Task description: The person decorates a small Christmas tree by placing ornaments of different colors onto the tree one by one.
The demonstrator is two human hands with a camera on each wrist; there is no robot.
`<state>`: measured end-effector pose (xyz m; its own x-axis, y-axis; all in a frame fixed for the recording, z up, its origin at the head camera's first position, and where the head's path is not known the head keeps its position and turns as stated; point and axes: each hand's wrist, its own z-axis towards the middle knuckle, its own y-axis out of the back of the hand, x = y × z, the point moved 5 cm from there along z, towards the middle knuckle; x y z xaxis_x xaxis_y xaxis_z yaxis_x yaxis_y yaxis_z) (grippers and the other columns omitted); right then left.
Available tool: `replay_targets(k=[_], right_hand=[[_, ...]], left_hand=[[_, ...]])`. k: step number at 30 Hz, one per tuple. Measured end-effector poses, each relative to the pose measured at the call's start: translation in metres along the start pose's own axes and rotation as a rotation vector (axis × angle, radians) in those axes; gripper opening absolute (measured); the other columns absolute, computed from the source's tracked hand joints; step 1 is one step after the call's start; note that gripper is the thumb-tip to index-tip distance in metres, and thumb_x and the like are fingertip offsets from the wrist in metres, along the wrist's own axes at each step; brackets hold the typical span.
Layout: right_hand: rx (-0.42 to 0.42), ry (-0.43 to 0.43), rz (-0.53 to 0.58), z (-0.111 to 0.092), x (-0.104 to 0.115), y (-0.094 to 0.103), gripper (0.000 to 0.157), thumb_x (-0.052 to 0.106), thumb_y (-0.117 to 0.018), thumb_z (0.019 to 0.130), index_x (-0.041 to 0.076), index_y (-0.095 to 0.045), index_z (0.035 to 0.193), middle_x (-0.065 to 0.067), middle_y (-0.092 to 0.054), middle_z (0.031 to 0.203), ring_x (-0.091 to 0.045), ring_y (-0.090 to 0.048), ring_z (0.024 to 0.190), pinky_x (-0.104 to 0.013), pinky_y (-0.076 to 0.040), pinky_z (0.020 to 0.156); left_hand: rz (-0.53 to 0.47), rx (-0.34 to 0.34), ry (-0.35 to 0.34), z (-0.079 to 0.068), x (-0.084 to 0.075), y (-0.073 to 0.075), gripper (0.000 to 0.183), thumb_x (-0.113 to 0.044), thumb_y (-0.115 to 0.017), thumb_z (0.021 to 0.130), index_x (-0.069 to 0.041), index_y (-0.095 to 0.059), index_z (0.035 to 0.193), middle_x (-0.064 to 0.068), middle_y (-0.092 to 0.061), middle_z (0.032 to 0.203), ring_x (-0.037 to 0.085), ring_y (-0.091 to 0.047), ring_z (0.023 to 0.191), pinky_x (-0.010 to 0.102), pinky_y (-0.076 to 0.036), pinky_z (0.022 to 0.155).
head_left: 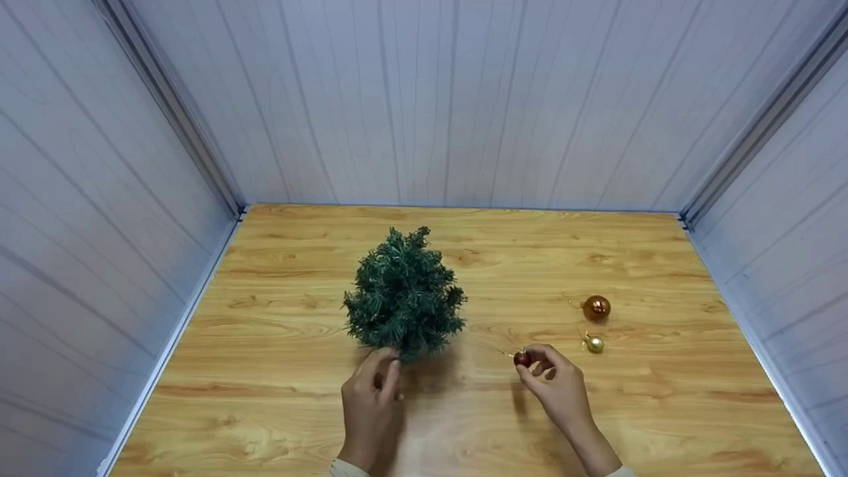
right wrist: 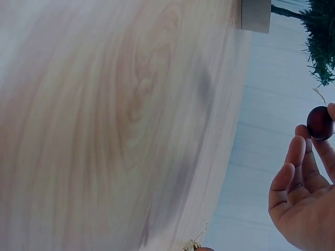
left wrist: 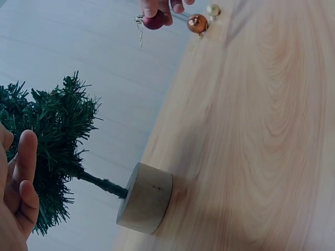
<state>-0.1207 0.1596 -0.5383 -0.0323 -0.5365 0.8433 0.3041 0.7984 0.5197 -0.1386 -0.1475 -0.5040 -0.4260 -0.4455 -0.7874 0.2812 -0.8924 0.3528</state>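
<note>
A small green artificial Christmas tree (head_left: 405,295) stands on a round wooden base (left wrist: 146,198), which the branches hide in the head view. My left hand (head_left: 370,404) is at its near lower edge, thumb and forefinger pinching a branch tip; the other fingers are loosely bent. To the right of the tree, my right hand (head_left: 556,387) pinches a dark red Christmas bauble (head_left: 523,358) between thumb and forefinger, held above the table. A gold hanging string (left wrist: 140,37) dangles from the bauble's cap.
On the wooden table (head_left: 278,371), right of the tree, lie a shiny copper-coloured bauble (head_left: 597,308) and a smaller pale gold bauble (head_left: 595,344), both with strings. Pale panelled walls (head_left: 424,99) enclose the table at the back and both sides.
</note>
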Motion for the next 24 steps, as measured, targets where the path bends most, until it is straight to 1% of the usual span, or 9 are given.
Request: replay_targets(k=[6, 12, 19, 24], right_hand=[[-0.005, 0.015, -0.005, 0.000, 0.002, 0.001, 0.020, 0.013, -0.079, 0.082, 0.020, -0.071, 0.100, 0.008, -0.069, 0.087, -0.005, -0.058, 0.071, -0.026, -0.042, 0.070], [0.004, -0.008, -0.005, -0.001, 0.002, 0.001, 0.022, 0.013, -0.079, 0.082, 0.020, -0.070, 0.100, 0.007, -0.070, 0.087, -0.006, -0.059, 0.072, -0.025, -0.042, 0.070], [0.000, -0.013, 0.003, -0.002, 0.001, 0.001, 0.023, 0.011, -0.080, 0.081, 0.019, -0.070, 0.101, 0.007, -0.070, 0.087, -0.007, -0.059, 0.071, -0.025, -0.042, 0.070], [0.007, -0.017, -0.007, -0.004, 0.002, 0.002, 0.024, 0.011, -0.079, 0.081, 0.019, -0.070, 0.102, 0.007, -0.069, 0.088, -0.007, -0.059, 0.072, -0.025, -0.044, 0.069]], left_hand=[[-0.034, 0.003, -0.002, 0.000, -0.002, -0.006, 0.015, -0.002, -0.067, 0.091, -0.010, -0.068, 0.103, -0.003, -0.062, 0.071, -0.004, -0.053, 0.045, 0.015, -0.046, 0.043], [-0.029, -0.004, -0.019, -0.002, -0.003, -0.010, 0.014, -0.001, -0.067, 0.091, -0.010, -0.068, 0.102, -0.001, -0.063, 0.072, -0.001, -0.054, 0.044, 0.015, -0.045, 0.043], [-0.027, 0.027, -0.002, -0.001, -0.006, -0.017, 0.016, -0.004, -0.068, 0.091, -0.014, -0.068, 0.102, -0.005, -0.062, 0.069, -0.005, -0.052, 0.045, 0.015, -0.045, 0.044], [-0.032, 0.051, -0.005, -0.001, -0.008, -0.022, 0.017, -0.005, -0.068, 0.091, -0.015, -0.068, 0.104, -0.006, -0.059, 0.066, -0.005, -0.051, 0.045, 0.015, -0.045, 0.045]])
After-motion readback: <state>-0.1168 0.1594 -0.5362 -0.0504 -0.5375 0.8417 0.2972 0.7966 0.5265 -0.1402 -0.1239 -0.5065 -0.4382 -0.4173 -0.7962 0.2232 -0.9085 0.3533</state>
